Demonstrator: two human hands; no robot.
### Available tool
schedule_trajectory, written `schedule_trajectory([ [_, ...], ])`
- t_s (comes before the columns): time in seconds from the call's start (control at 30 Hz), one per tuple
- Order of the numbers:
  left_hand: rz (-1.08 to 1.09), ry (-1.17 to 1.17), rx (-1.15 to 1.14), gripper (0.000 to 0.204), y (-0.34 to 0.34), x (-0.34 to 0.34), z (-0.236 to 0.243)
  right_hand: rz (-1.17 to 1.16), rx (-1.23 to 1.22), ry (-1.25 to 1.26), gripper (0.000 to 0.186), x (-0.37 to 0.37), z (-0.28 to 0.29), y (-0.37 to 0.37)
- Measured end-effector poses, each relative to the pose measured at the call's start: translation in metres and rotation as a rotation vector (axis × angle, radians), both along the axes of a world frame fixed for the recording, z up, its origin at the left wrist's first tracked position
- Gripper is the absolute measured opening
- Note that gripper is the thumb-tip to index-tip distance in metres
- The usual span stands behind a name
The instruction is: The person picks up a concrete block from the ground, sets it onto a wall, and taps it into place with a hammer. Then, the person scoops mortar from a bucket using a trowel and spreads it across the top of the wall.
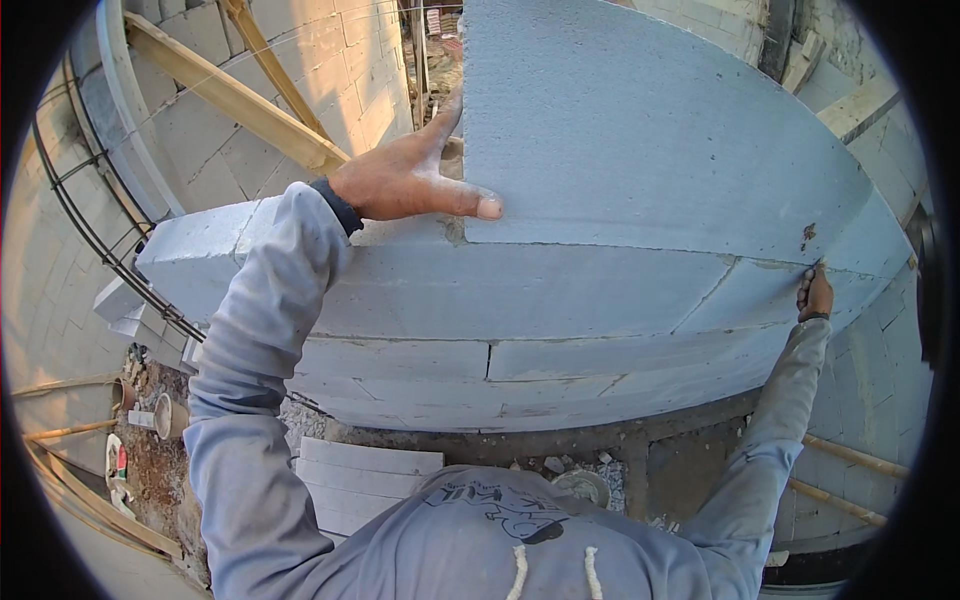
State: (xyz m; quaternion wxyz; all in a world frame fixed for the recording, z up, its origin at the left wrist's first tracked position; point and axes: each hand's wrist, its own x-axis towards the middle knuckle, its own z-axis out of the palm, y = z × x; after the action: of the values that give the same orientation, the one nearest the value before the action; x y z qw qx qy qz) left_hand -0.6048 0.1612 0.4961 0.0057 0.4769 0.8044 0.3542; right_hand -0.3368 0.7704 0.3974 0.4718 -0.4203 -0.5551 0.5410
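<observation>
A large pale aerated concrete block (650, 120) stands on top of a wall of similar blocks (560, 288), with a jointed seam beneath it. My left hand (410, 175) holds the block's left end, thumb on the near face and fingers reaching up round the edge. My right hand (815, 292) is at the seam below the block's right part, fingers curled; what they grip, if anything, I cannot make out. A small brownish mark shows on the block just above it.
Timber braces (240, 95) and vertical steel rebar (95, 190) stand at the left. Stacked blocks (365, 470) lie below the wall beside rubble and a bucket (172, 418). Bamboo poles (840, 450) are at the lower right, and more block walls surround the work.
</observation>
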Motion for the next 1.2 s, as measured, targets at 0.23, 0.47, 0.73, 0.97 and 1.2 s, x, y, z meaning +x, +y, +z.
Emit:
schedule_trajectory([
  [0.23,0.018,-0.127,-0.057,0.136,0.001,0.014,0.008,0.055,0.034,0.024,0.041,0.007,-0.012,-0.063],
  [0.47,0.011,-0.083,-0.095,0.130,0.002,0.007,0.004,0.076,0.005,0.018,0.042,0.036,-0.038,-0.085],
  [0.73,0.002,-0.211,-0.092,0.109,-0.002,-0.015,-0.008,-0.003,0.206,-0.183,0.042,0.074,-0.022,-0.099],
  [0.97,0.022,-0.174,0.033,0.102,-0.013,-0.033,-0.019,-0.307,0.915,-0.347,0.039,0.063,0.096,-0.076],
  [1.2,0.021,-0.215,0.021,0.106,-0.016,-0.033,-0.023,-0.329,1.202,-0.371,0.057,0.005,0.177,-0.028],
])
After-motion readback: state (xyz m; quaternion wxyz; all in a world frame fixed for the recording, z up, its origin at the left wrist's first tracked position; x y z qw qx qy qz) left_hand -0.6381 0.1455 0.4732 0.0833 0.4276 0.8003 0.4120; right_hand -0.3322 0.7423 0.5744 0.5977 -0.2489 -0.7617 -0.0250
